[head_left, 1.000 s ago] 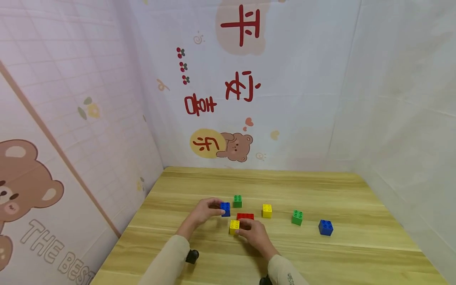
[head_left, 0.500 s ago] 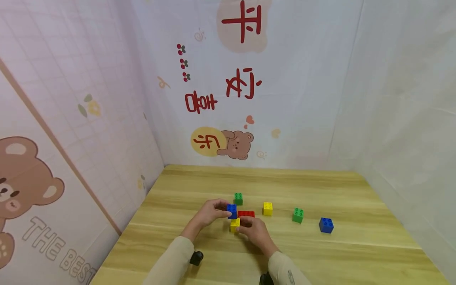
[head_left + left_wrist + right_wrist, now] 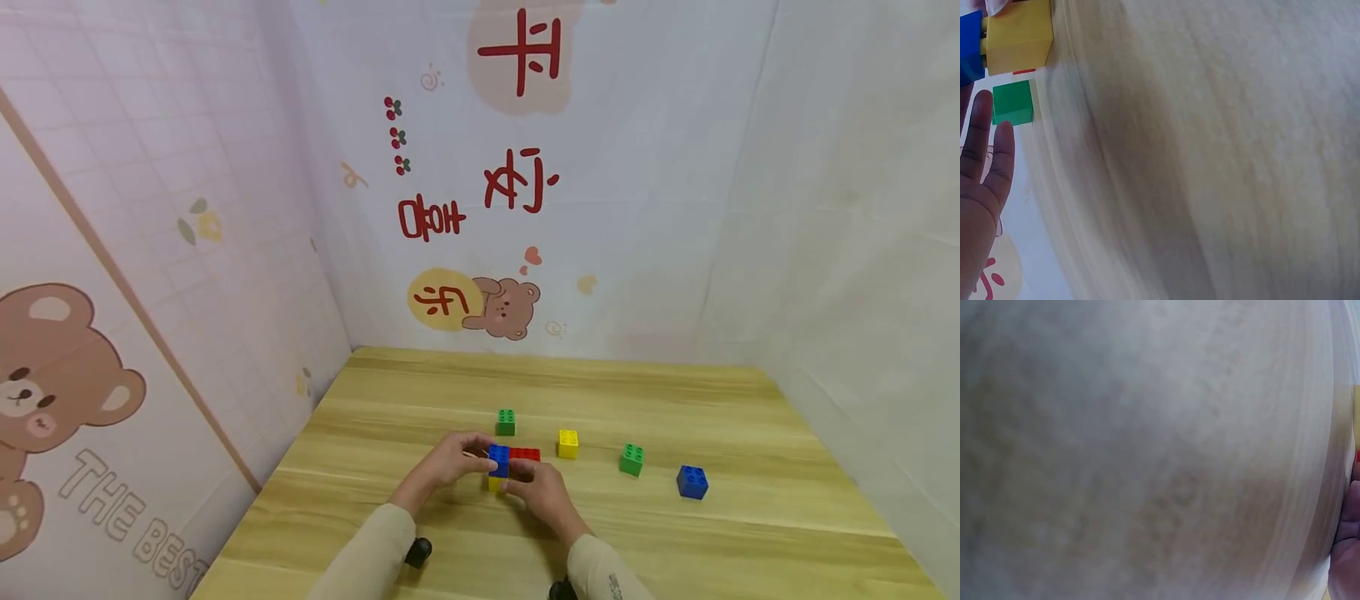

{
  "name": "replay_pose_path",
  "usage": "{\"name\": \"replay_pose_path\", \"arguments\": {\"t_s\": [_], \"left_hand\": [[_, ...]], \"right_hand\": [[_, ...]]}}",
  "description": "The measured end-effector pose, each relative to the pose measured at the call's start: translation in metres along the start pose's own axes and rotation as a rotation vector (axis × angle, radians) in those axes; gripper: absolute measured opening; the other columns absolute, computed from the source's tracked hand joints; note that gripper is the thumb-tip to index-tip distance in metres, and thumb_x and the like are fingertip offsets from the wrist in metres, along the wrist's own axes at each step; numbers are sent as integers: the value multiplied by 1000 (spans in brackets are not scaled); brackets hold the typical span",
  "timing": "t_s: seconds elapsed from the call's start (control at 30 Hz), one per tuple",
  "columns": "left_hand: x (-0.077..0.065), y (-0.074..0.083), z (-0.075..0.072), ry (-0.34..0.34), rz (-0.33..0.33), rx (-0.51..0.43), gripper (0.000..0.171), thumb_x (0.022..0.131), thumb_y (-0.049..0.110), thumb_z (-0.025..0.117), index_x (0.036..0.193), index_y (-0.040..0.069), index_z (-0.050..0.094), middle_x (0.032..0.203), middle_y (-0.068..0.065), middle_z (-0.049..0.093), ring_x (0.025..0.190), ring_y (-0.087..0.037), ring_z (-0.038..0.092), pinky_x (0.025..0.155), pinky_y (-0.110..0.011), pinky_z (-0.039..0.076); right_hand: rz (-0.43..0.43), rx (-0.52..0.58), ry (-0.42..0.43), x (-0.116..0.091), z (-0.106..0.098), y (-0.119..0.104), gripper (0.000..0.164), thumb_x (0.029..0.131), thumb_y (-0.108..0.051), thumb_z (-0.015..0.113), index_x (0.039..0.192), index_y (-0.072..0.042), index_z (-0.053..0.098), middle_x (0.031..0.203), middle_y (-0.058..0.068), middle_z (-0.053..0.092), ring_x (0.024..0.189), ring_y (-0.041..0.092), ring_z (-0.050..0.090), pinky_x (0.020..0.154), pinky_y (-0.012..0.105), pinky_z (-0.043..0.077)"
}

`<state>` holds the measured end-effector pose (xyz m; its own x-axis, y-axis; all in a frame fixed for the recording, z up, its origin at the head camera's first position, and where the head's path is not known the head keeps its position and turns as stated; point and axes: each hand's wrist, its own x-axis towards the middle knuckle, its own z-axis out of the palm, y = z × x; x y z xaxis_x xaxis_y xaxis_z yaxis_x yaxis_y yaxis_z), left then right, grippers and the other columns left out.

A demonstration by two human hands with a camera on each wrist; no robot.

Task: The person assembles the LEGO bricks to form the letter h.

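My left hand [image 3: 450, 460] pinches a blue toy building brick [image 3: 498, 453] directly above a yellow brick [image 3: 495, 484]. The yellow one is held between thumb and fingers of my right hand [image 3: 546, 493]. In the left wrist view, yellow studs show in a narrow gap between the blue brick [image 3: 969, 50] and the yellow brick [image 3: 1019, 40]; two fingers of the left hand [image 3: 982, 181] stretch out free. Just behind the right fingers lies a red brick [image 3: 527, 454], partly hidden. Only an edge of the right hand [image 3: 1346, 562] enters the right wrist view.
Behind the hands stands a green brick [image 3: 506, 422]. To the right, a second yellow brick [image 3: 567, 443], another green brick [image 3: 632, 459] and another blue brick [image 3: 692, 482] are spread across the wooden table [image 3: 675, 550]. Printed cloth [image 3: 637, 208] hangs around its back and sides.
The left hand has carried the blue brick rightward and down onto the top of the yellow brick. The right hand has kept its hold on the yellow brick, nearly still.
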<state>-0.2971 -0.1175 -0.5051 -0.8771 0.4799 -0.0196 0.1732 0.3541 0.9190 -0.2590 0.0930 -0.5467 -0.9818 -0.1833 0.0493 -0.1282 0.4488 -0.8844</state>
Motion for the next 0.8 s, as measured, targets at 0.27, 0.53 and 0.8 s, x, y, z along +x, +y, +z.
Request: {"name": "replay_pose_path", "arguments": {"t_s": [0.27,0.53,0.8], "left_hand": [[-3,0,2,-8,-17,4,28,90,22,76,115,11,70,101,-2,67,96,-23,60,81,-37,52],[-6,0,5,18,-33,18,22,89,24,76,109,15,72,97,-1,66,95,-27,58,77,-37,50],[-7,1,6,22,14,102,20,93,27,72,112,21,73,97,3,66,92,-22,56,75,-37,45]], "right_hand": [[38,13,-16,-2,2,1,42,87,-22,78,122,-1,69,116,10,70,110,31,61,100,54,44],[51,32,-27,-5,5,2,41,88,-20,77,123,-1,68,117,11,70,112,32,62,99,54,44],[20,13,-8,-2,6,3,42,88,-21,77,123,0,68,115,12,70,111,33,62,97,54,46]]}}
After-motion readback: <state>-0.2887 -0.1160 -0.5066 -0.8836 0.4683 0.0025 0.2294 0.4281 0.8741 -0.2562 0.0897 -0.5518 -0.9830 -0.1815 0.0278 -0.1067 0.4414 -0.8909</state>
